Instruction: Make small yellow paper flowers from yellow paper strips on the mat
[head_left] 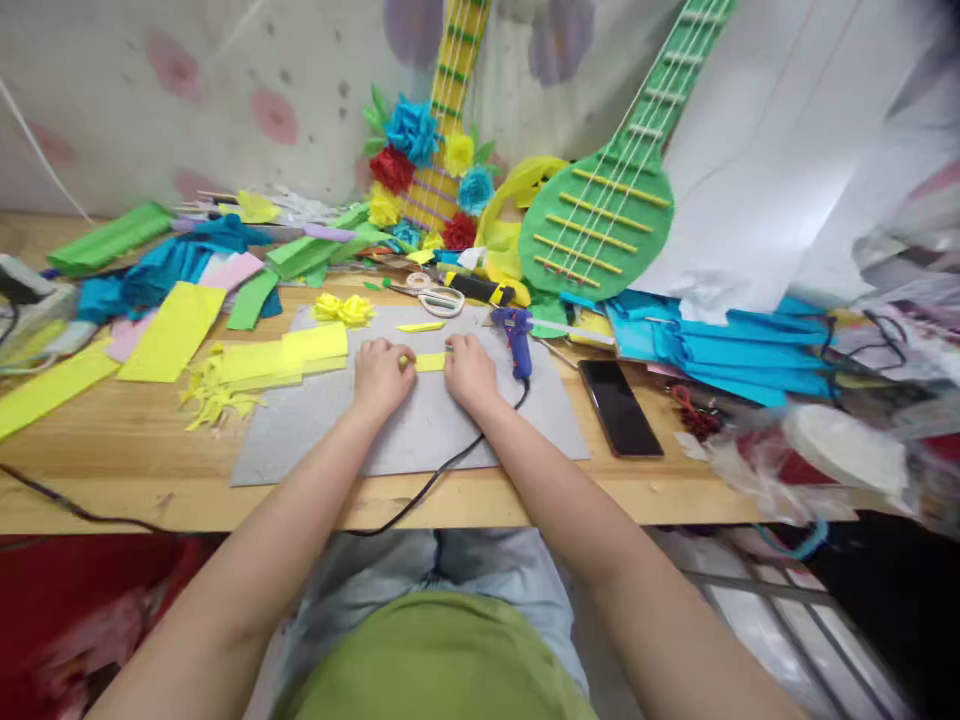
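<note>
Both my hands rest over a grey board (300, 440) on the table. A short yellow crepe paper strip (430, 362) stretches flat between them. My left hand (382, 375) pinches its left end, fingers curled. At the other end, my right hand (469, 370) is closed on the strip, its fingertips partly hidden. Just left of my left hand lie stacked yellow paper pieces (315, 347) and yellow paper flowers (343, 308). A thin yellow paper scrap (420, 327) lies beyond the strip. To the right of my right hand is a blue glue gun (517, 345).
Scissors (441, 300) and a yellow-black cutter (480, 288) lie behind the board. The glue gun's black cord (427, 487) passes under my right arm. A phone (620, 408) lies right. Two decorated paper guitars (600, 225) lean at the back. Coloured crepe paper (169, 335) covers the left side.
</note>
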